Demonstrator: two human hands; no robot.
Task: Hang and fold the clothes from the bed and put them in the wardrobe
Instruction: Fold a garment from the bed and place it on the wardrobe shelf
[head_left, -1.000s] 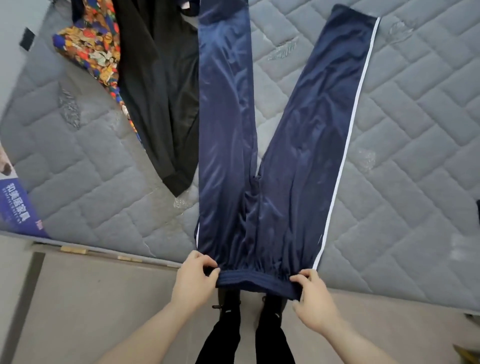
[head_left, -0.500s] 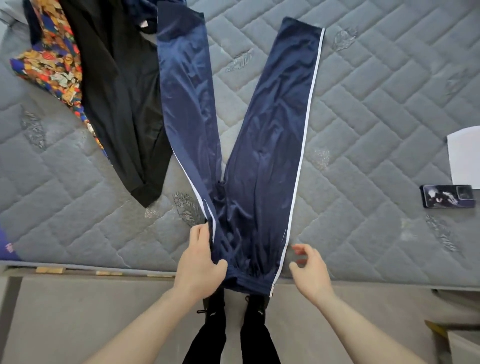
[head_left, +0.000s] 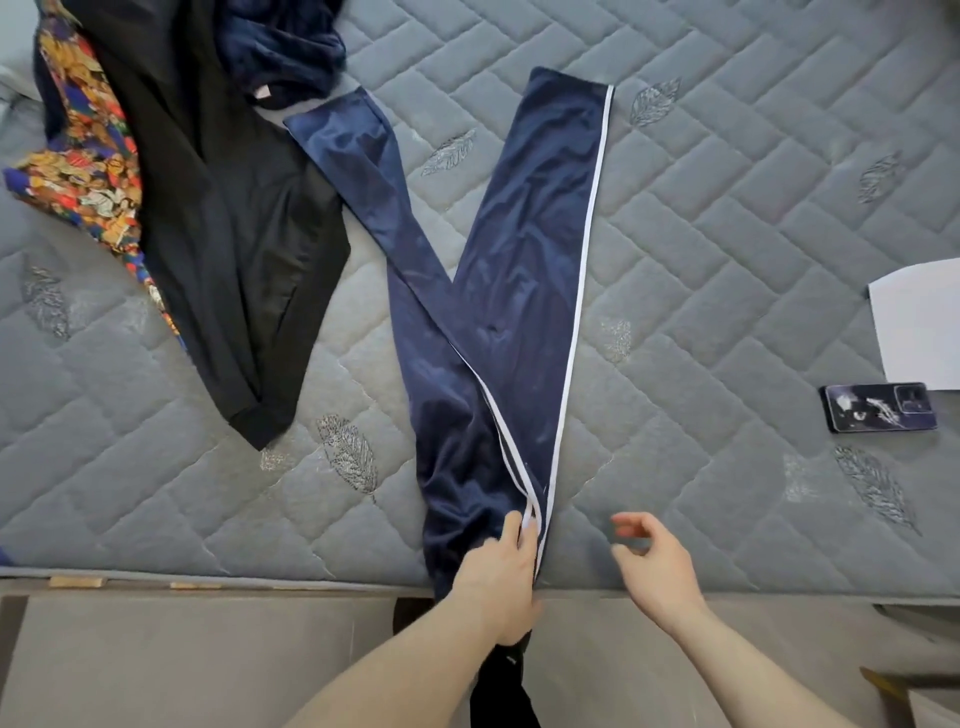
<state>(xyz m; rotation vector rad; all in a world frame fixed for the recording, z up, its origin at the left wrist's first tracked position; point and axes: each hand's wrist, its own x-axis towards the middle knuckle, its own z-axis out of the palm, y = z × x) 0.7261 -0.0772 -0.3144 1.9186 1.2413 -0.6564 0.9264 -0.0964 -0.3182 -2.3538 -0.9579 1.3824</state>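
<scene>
Trousers (head_left: 498, 312) lie on the bed (head_left: 727, 208), waist at its near edge, folded lengthwise. My left hand (head_left: 498, 582) pinches the waistband edge; right hand (head_left: 652, 564) hovers beside, loosely open, empty. To fold well: align both white stripes, then smooth upward. A second ago both hands held the waist spread flat.

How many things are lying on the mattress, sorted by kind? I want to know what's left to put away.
Garments: 4 - navy track pants, black garment, patterned garment, dark blue fuzzy garment
Phones: 1 - phone
Paper sheets: 1 - white sheet
Total: 6
</scene>
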